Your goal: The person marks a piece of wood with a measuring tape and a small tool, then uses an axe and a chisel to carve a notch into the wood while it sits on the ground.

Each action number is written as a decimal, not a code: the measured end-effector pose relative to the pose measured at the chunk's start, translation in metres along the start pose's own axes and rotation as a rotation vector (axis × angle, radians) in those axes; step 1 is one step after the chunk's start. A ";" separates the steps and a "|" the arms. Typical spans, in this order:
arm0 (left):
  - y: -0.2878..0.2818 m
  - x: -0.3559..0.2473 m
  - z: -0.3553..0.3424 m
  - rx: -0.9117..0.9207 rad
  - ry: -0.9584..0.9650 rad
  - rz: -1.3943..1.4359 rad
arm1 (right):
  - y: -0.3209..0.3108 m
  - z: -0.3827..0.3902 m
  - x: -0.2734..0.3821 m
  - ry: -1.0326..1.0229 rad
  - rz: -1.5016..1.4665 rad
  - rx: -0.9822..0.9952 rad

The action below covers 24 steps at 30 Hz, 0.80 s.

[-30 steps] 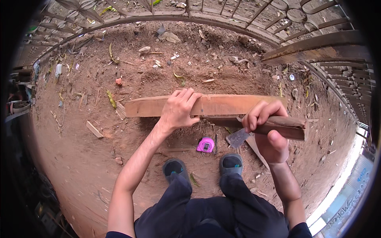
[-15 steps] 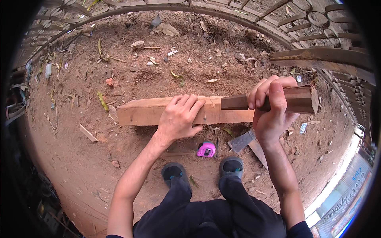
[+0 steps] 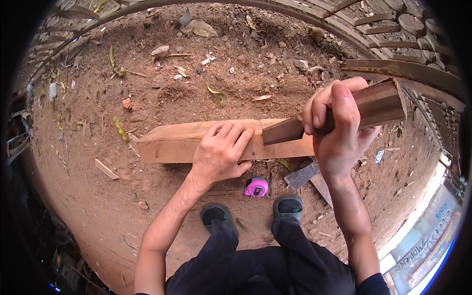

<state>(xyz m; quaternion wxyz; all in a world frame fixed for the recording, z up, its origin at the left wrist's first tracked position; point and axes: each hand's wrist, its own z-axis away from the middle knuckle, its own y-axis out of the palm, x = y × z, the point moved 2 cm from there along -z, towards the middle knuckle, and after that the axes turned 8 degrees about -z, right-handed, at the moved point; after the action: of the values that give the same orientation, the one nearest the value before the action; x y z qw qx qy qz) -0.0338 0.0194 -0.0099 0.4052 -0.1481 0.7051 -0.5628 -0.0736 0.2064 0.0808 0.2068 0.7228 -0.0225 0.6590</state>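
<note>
Right hand: fingers curled and pressed round a dark block, thumb laid up along it. Block held raised at a tilt, thick end outward to the right, narrow end toward the left and overlapping the beam in view; contact between the two could not be told.

Left hand: laid over the beam, fingers near together on its upper face, thumb spread apart at the near side; whether it pinched the wood could not be told.

Beam: pale reddish wood, one, lay crosswise beyond the feet, its left end tapering. A thin line crossed it just right of the left hand.

Nearer the body, on brown ground: a pink tape measure; a thin dark rod, just right of it; a grey metal blade, with a wood strip at its right end. Behind these stood two grey shoes.

Farther out: a wood chip and a yellow-green leaf, both left of the beam; a reddish lump, beyond the leaf; a metal fence, curving across the far side.
</note>
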 end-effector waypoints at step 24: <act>0.001 -0.001 0.001 0.005 -0.002 -0.008 | -0.004 -0.012 -0.005 0.041 -0.053 -0.084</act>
<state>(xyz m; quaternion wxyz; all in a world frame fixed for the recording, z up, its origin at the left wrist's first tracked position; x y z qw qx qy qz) -0.0325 0.0198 -0.0101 0.4040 -0.1505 0.7026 -0.5661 -0.0840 0.2129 0.0753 0.2548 0.7003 -0.0270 0.6663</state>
